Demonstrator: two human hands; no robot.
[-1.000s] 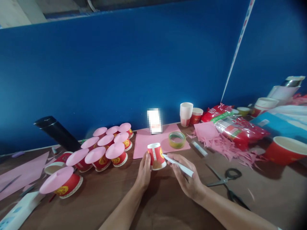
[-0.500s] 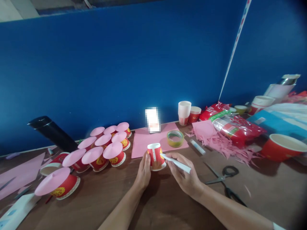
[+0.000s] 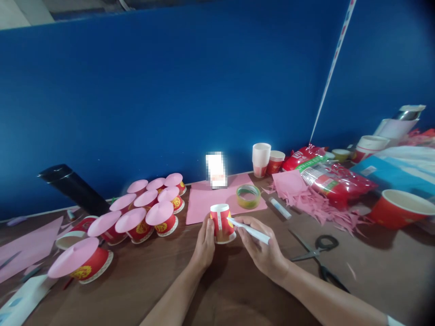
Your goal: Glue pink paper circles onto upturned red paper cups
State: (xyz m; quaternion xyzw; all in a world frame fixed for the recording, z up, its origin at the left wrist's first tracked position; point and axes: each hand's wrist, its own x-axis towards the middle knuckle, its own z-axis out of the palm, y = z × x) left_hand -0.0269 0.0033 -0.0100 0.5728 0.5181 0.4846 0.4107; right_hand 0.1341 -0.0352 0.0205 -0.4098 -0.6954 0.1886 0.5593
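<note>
A red and white paper cup (image 3: 220, 226) stands upside down on the brown table in front of me. My left hand (image 3: 205, 240) grips it from the left side. Between the fingers of my right hand (image 3: 260, 246) is a white pen (image 3: 251, 230), its tip pointing at the cup's right side; whether it touches the cup I cannot tell. Off to the left stand several upturned red cups with pink paper cones (image 3: 132, 220) on top. A pink paper sheet (image 3: 200, 203) lies just behind the held cup, with a roll of tape (image 3: 248, 197) on it.
Open scissors (image 3: 317, 251) and a glue stick (image 3: 280, 208) lie to the right. Farther right are pink paper scraps (image 3: 316, 206), a red plastic packet (image 3: 333, 174) and a large red cup (image 3: 397, 210). A black flask (image 3: 76, 188) leans at left. Stacked cups (image 3: 261, 160) stand by the blue wall.
The held cup has shifted very slightly right and down, and my left hand with it. The pen in my right hand stays almost in place.
</note>
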